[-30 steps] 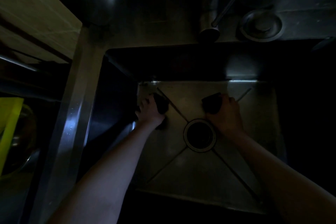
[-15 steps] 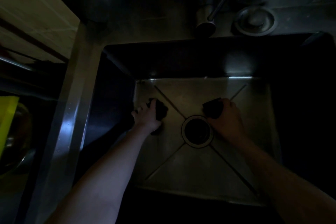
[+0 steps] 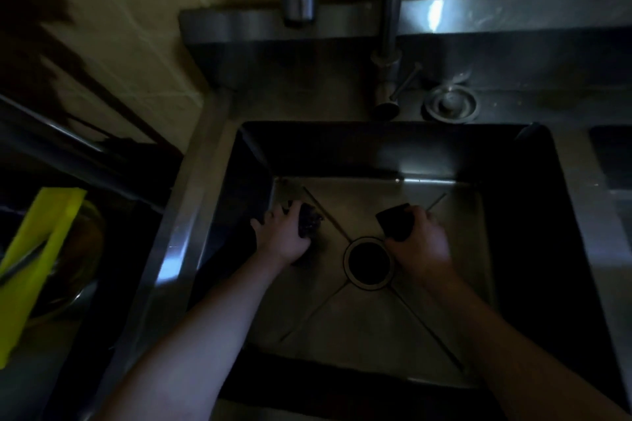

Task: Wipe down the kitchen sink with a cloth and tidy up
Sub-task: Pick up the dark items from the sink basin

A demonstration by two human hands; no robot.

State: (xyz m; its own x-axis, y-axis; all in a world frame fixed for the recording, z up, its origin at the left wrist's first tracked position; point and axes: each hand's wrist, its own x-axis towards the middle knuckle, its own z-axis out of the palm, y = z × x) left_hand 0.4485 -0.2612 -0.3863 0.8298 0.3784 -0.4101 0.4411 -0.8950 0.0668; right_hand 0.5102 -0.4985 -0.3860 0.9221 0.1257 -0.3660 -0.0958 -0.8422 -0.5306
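Cloth (image 3: pixel 310 223) — a dark wad — sits bunched in the curled grip of my left hand (image 3: pixel 284 241) on the sink (image 3: pixel 359 335) floor, left of centre; my right hand (image 3: pixel 422 246) clutches another dark piece (image 3: pixel 393 220) beside the drain (image 3: pixel 367 263).

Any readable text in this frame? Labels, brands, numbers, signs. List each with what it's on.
None readable.
Sink, faucet, round deck fitting: no marking visible.
Dark cloth in the left hand, dark pad in the right hand: no label visible.
Yellow-green item at left: blurred, no lettering made out.
The frame is dim, so small marks could be lost.
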